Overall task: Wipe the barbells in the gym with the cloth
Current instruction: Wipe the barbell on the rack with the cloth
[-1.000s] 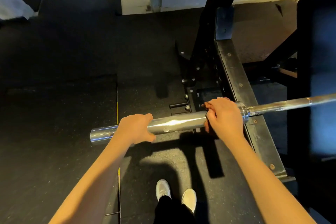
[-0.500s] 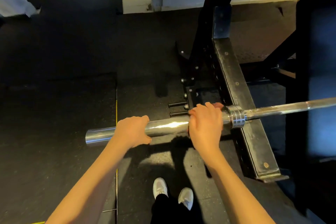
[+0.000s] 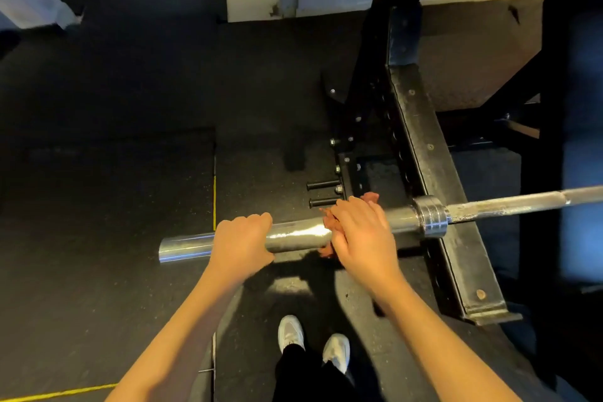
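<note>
Head view: a person's right hand (image 3: 362, 235) clamps a reddish cloth (image 3: 328, 220) around the chrome sleeve of a barbell (image 3: 300, 234), fingers curled over it. Most of the cloth is hidden beneath the palm, and the bar's shaft is cut off at the 3 o'clock edge. The left hand (image 3: 239, 245) grips the sleeve toward 9 o'clock, apart from the right. Since a second ago the right hand has slid from the collar (image 3: 430, 217) toward 9 o'clock; the left has stayed put. Black rubber floor (image 3: 98, 206) with yellow lines lies below, a black rack (image 3: 434, 173) at 1 o'clock, and white shoes (image 3: 290, 331) at 6 o'clock.
</note>
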A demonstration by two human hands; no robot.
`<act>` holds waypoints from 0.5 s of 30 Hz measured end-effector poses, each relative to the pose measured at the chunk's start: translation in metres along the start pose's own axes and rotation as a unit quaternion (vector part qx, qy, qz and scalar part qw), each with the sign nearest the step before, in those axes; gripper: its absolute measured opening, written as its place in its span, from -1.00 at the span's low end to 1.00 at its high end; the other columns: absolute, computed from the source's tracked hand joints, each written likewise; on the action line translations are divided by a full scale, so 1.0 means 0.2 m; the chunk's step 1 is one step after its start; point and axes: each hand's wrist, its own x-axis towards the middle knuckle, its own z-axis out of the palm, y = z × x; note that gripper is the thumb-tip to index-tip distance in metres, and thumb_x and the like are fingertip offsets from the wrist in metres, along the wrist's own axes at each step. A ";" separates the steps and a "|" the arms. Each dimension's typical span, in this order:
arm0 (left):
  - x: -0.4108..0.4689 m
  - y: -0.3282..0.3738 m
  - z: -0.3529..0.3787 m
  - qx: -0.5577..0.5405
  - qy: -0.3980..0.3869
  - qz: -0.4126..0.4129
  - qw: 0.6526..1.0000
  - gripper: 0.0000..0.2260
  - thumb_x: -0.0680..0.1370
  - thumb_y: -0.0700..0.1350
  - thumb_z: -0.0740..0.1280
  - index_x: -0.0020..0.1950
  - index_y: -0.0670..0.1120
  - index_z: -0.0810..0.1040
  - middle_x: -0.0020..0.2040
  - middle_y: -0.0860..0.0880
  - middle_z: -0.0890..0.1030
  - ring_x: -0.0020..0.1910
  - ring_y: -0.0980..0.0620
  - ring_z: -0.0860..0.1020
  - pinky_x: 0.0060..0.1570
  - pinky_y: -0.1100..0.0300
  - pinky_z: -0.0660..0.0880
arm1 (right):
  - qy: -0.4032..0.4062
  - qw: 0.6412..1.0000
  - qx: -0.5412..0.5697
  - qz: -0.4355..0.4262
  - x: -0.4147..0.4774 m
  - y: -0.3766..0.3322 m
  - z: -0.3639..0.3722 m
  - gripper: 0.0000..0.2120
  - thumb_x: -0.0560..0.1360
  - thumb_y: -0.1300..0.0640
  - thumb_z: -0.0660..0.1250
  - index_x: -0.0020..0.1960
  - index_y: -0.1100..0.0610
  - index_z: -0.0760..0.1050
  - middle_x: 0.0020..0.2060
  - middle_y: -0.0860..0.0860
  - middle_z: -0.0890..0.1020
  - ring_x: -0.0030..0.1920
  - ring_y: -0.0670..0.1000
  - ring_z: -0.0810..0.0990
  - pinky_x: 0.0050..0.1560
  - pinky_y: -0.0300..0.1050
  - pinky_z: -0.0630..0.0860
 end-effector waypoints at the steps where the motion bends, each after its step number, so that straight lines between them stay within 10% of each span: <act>1: 0.00 -0.01 -0.01 -0.010 -0.017 0.002 1.000 -0.62 0.45 0.14 0.38 0.17 0.03 0.41 0.05 0.05 0.59 0.01 -0.02 0.58 -0.06 0.09 0.46 | -0.022 0.999 -0.013 -0.020 0.01 0.06 -0.04 -0.82 0.44 0.15 0.20 -0.05 0.08 0.56 -0.14 -0.04 0.56 -0.03 0.02 0.49 0.09 -0.03 0.38; 7: 0.05 0.01 -0.06 -0.050 -0.125 -0.021 0.991 -0.48 0.41 0.18 0.40 0.31 0.06 0.39 0.12 0.03 0.59 0.05 -0.02 0.56 -0.07 0.12 0.40 | 0.052 0.975 -0.046 0.209 0.04 0.10 -0.07 -0.96 0.49 0.14 0.25 -0.10 0.05 0.48 -0.18 -0.07 0.49 -0.06 -0.02 0.47 0.14 -0.03 0.43; 12: -0.05 0.08 0.03 0.031 0.004 -0.043 0.999 -0.70 0.48 0.07 0.34 0.17 0.04 0.43 0.04 0.05 0.59 0.01 -0.01 0.57 -0.11 0.12 0.33 | 0.035 0.998 0.003 0.043 -0.07 -0.03 0.03 -0.84 0.45 0.16 0.19 -0.06 0.09 0.54 -0.12 -0.04 0.56 0.01 0.04 0.49 0.26 0.03 0.34; 15: -0.03 0.05 0.01 -0.016 -0.061 -0.035 0.997 -0.58 0.45 0.14 0.37 0.24 0.04 0.40 0.11 0.04 0.59 0.06 -0.02 0.56 -0.03 0.09 0.38 | -0.037 0.999 -0.030 0.017 -0.05 0.15 -0.07 -0.82 0.47 0.15 0.21 0.00 0.02 0.55 -0.13 -0.11 0.54 -0.03 -0.01 0.51 0.12 -0.06 0.39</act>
